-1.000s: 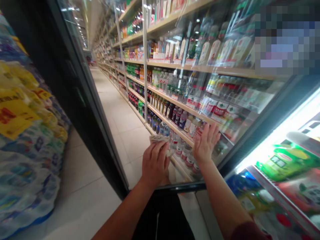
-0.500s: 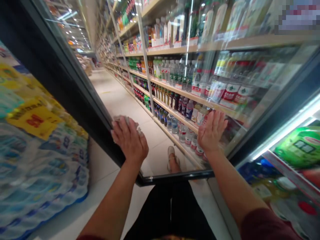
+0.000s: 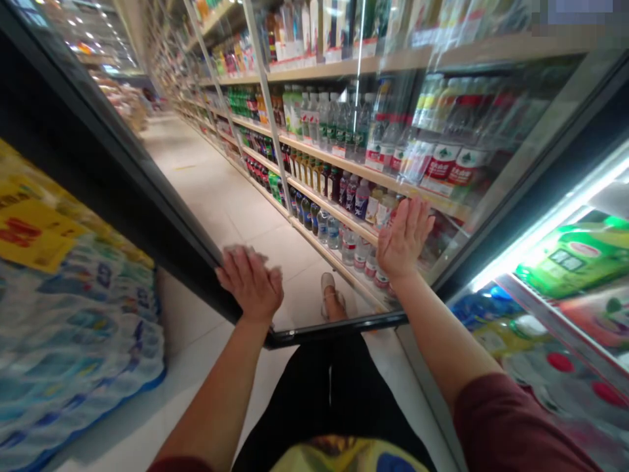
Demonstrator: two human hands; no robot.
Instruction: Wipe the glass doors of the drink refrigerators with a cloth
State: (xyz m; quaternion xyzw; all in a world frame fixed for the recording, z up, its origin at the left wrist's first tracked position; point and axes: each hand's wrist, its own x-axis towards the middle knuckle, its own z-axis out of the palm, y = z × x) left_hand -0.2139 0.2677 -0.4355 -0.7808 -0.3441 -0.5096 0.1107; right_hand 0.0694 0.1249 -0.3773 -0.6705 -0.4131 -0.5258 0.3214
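Note:
A glass cooler door stands swung open in front of me, its black frame running along the left and bottom. My left hand presses a crumpled whitish cloth flat against the glass near the door's left frame; only the cloth's edge peeks out above the fingers. My right hand lies flat on the pane farther right, fingers stretched upward, holding nothing. Through the glass I see shelves of drink bottles and my foot.
The lit cooler interior with green and red packages is at the right. Stacked packs of bottled water with a yellow sign rise at the left. A tiled aisle runs away between long shelves.
My left hand slid the cloth leftward across the glass from near the middle to the door's left frame. The right hand stayed flat on the pane. The view shifted slightly.

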